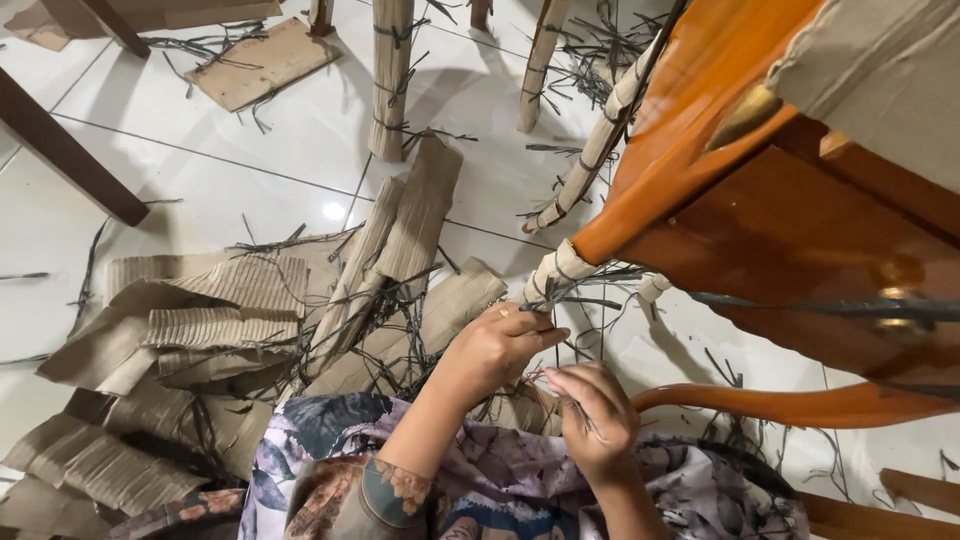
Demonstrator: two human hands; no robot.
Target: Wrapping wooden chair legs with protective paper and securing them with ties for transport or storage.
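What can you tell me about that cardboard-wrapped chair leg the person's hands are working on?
The wrapped leg is a slanted wooden furniture leg sheathed in pale brown corrugated cardboard, bound by dark thin strips. It runs down from the glossy orange-brown chair frame toward the white tiled floor. The left hand pinches dark strips at its lower end; the right hand grips strips just below. Its foot is hidden.

1. The right hand (597, 415) closes around thin dark strips (560, 300), so its fingertips are hidden.
2. The orange wooden chair (760, 200) is cut off by the right edge.
3. The corrugated cardboard pile (180, 340) continues past the left edge.
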